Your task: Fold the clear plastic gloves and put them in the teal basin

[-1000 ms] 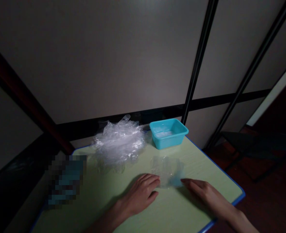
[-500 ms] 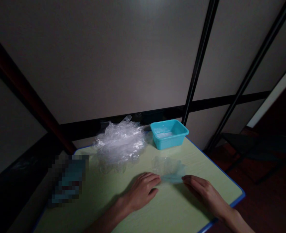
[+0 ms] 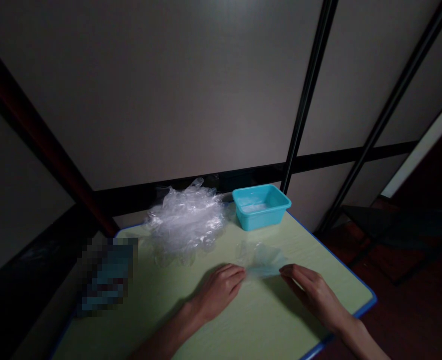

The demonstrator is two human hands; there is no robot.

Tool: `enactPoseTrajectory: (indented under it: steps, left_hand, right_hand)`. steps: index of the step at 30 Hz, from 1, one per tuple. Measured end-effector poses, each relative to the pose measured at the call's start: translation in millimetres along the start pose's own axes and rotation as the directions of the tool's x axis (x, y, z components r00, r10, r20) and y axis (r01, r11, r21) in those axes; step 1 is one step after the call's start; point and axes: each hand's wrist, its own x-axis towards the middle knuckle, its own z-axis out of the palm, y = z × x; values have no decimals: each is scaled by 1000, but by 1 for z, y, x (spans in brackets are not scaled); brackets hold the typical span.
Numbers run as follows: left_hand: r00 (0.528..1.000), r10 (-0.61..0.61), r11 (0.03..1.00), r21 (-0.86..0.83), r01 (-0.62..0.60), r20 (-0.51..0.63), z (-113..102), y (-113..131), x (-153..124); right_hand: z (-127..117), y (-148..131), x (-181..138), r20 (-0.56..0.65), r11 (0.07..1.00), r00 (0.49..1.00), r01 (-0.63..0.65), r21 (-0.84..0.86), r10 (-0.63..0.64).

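Touching thin plastic glove (image 3: 262,260) edge

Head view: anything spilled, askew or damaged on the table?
Nothing stands out. The crumpled heap of clear plastic gloves sits beside the turquoise tub, and one glove lies flat between the left hand and right hand.

Pretty dim shot, but the left hand (image 3: 221,290) and right hand (image 3: 313,296) are bare, and so are both forearms.
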Motion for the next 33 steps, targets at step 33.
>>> enactPoseTrajectory:
  steps: [33]
  left_hand:
    - [955, -281, 944, -150, 293, 97, -4, -19, 91]
  right_hand:
    - [26, -9, -12, 374, 724, 830, -548, 418, 413]
